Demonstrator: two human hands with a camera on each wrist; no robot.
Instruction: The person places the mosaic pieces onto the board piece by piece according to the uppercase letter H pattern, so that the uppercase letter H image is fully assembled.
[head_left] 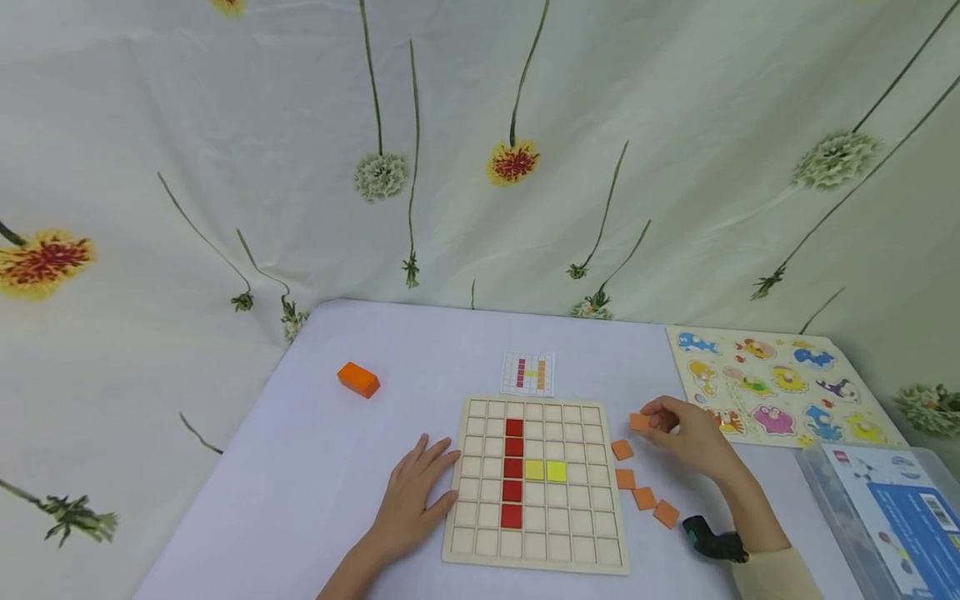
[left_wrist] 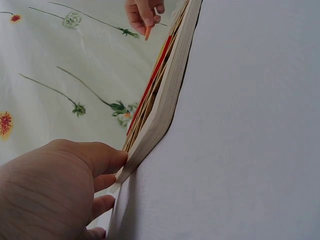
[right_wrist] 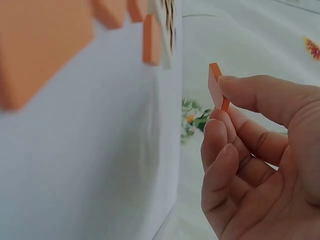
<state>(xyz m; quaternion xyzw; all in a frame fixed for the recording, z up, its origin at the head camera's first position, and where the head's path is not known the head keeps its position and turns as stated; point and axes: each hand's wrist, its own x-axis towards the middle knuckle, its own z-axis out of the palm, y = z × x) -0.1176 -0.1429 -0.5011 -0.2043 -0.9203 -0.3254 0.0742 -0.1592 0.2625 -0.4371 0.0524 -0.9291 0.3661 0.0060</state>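
Your right hand (head_left: pixel 688 435) pinches an orange tile (head_left: pixel 638 422) off the right edge of the board (head_left: pixel 536 564) while your left hand (head_left: pixel 411 498), fingers spread, touches its left edge, so steady it there and keep the tile's underside clear.

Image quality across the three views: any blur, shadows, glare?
Head: soft light, grid board clear, no harsh glare on it; left wrist: duller, soft shadow on the white tabletop near the left hand; right wrist: nearest orange tile, upper left, out of focus, pinched tile in the right hand sharper.
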